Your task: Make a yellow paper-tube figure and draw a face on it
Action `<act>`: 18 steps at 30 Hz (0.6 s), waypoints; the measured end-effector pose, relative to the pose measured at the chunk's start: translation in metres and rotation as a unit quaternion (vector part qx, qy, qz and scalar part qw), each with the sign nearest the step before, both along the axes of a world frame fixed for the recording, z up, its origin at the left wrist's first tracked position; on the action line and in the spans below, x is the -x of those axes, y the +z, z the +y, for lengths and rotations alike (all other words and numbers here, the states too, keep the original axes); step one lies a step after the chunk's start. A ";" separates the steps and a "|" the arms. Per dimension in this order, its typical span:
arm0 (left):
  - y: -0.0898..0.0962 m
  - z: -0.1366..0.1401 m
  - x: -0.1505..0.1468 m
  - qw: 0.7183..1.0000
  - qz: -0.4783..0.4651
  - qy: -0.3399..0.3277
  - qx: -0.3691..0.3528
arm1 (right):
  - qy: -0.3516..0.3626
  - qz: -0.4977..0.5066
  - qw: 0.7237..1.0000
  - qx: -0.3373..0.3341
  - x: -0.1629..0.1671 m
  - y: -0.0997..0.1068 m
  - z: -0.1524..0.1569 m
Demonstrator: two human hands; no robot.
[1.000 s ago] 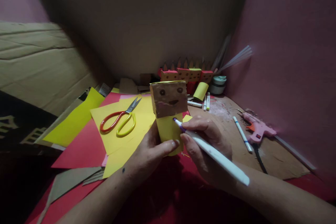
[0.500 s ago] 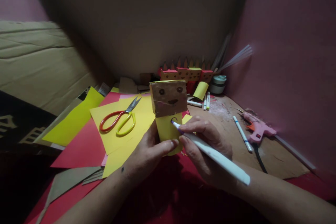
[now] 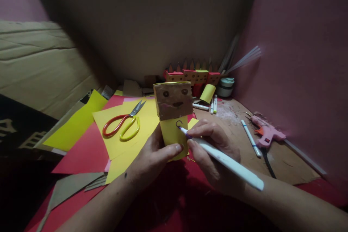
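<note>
Head view: clasped upright in the left hand (image 3: pixel 157 154), at the middle of the work area, a small figure (image 3: pixel 174 111) with a brown box-shaped head and a yellow paper body (image 3: pixel 170 136). Wrapped around that body from the left, with the thumb across the front and the other fingers mostly hidden behind. Pinched between thumb and fingers of the right hand (image 3: pixel 221 140), a white marker (image 3: pixel 228 161) with a purple tip, slanted down from the figure and set to the yellow paper at one end of a dark curved line (image 3: pixel 178 121), just below the head. Drawn on the head, two round eyes and a dark mouth.

Left of the figure, scissors (image 3: pixel 132 115) with one red and one yellow handle, lying on yellow sheets (image 3: pixel 145 127) with blades slightly parted. Beside these, a red sheet (image 3: pixel 84 152). At the back wall, a partly hidden row of similar figures (image 3: pixel 191 76), near a yellow paper roll (image 3: pixel 208 93) and a pale green container (image 3: pixel 226 87). At right, on a brown board (image 3: pixel 290 166), a pink glue gun (image 3: pixel 268 130) near a blue-banded pen (image 3: pixel 250 138).
</note>
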State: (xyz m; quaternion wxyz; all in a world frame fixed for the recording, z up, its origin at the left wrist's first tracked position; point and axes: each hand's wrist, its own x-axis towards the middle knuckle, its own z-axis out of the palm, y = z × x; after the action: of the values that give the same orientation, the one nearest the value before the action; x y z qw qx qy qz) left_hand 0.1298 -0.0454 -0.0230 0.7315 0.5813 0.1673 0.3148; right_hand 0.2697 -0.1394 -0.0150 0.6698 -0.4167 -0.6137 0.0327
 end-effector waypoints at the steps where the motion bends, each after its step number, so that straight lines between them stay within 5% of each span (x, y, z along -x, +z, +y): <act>1: -0.001 0.000 0.000 1.000 -0.001 -0.001 0.000 | -0.001 0.002 1.000 0.002 0.000 0.000 0.000; 18: -0.001 0.001 -0.001 1.000 0.000 -0.004 -0.003 | -0.002 -0.003 1.000 0.007 -0.001 -0.003 -0.001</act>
State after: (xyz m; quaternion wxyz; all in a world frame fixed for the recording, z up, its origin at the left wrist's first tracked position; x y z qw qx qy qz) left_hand 0.1304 -0.0447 -0.0239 0.7308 0.5841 0.1639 0.3128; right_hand 0.2711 -0.1406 -0.0180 0.6648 -0.4230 -0.6148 0.0341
